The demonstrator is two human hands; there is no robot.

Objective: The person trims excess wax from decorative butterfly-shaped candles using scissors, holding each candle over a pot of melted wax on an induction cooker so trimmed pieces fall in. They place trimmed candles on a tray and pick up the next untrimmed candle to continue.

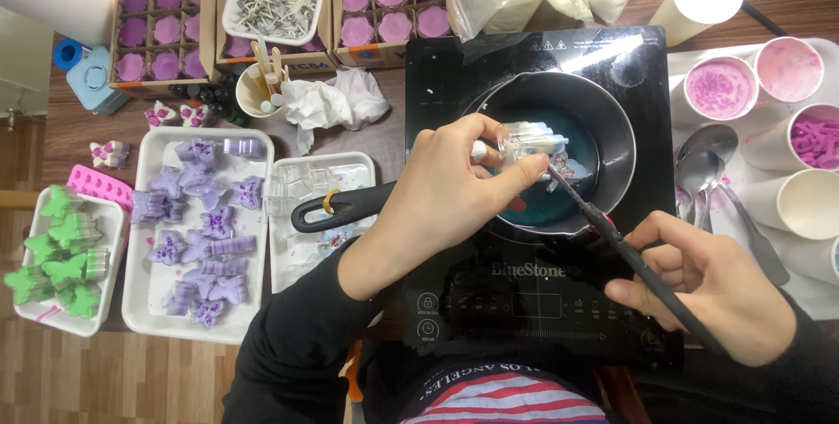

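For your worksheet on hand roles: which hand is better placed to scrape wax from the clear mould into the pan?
Probably the right hand: it grips the thin black tool, whose tip touches the clear plastic mould. The left hand holds that mould over the black saucepan.

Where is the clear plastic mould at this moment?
In the head view, the clear plastic mould sits right of centre in the left hand, above the dark saucepan on the black cooktop; the right hand's thin black tool touches it.
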